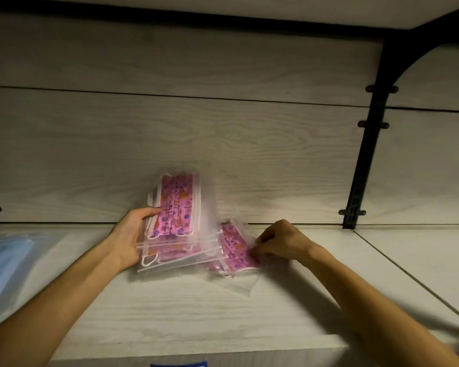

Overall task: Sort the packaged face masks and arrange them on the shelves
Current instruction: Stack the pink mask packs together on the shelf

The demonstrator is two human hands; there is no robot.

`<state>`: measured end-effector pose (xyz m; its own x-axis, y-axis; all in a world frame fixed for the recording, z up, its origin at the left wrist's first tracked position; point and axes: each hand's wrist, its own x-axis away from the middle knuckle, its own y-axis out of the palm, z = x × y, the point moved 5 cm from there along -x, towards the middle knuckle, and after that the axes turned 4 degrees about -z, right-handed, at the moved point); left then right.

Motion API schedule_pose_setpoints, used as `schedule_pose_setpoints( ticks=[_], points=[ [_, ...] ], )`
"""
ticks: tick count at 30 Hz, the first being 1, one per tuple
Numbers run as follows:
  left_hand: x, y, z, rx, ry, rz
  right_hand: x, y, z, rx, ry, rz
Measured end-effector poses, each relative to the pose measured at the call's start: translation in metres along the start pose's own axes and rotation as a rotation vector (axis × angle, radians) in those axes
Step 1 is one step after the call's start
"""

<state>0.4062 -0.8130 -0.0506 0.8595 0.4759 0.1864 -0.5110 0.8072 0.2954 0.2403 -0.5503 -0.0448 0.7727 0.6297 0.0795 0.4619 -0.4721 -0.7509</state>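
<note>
Several clear packets of pink patterned face masks (pixel 176 207) lean against the back wall of a pale wooden shelf (pixel 196 308). My left hand (pixel 129 234) holds this stack from its left side, thumb on the front packet. Just to the right, another pink mask packet (pixel 236 247) lies tilted on the shelf. My right hand (pixel 281 243) pinches its right edge with curled fingers.
A packet of blue masks (pixel 3 263) lies at the shelf's left edge. A black metal bracket (pixel 366 144) runs up the back wall at the right. A seam (pixel 408 282) divides off the neighbouring shelf board. Another shelf is overhead.
</note>
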Motion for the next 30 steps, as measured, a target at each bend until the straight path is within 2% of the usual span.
schedule_pose_setpoints(
  ticks=[3, 9, 11, 14, 21, 26, 28, 30],
  points=[
    [0.005, 0.001, 0.000, 0.019, 0.020, 0.052, 0.002, -0.011, 0.004, -0.209, -0.029, 0.084],
    [0.010, 0.007, -0.005, -0.025, 0.038, 0.159, 0.015, -0.048, -0.001, -0.693, -0.160, 0.493],
    [0.011, 0.009, -0.008, -0.076, 0.047, 0.191, 0.015, -0.052, 0.000, -0.869, -0.193, 0.507],
    [0.010, 0.015, -0.013, -0.151, 0.066, 0.186, 0.012, -0.047, -0.001, -1.086, -0.202, 0.411],
    [0.015, 0.030, -0.024, -0.190, 0.010, 0.108, 0.006, 0.003, -0.017, -0.909, -0.186, 0.157],
    [0.016, 0.036, -0.022, -0.207, 0.032, 0.024, 0.010, 0.016, -0.026, -0.896, -0.166, 0.151],
    [0.017, 0.041, -0.021, -0.272, 0.063, -0.011, 0.014, 0.021, -0.030, -0.789, -0.164, 0.162],
    [0.017, 0.041, -0.018, -0.391, 0.115, -0.001, 0.018, 0.026, -0.038, -0.638, -0.216, 0.075]
  ],
)
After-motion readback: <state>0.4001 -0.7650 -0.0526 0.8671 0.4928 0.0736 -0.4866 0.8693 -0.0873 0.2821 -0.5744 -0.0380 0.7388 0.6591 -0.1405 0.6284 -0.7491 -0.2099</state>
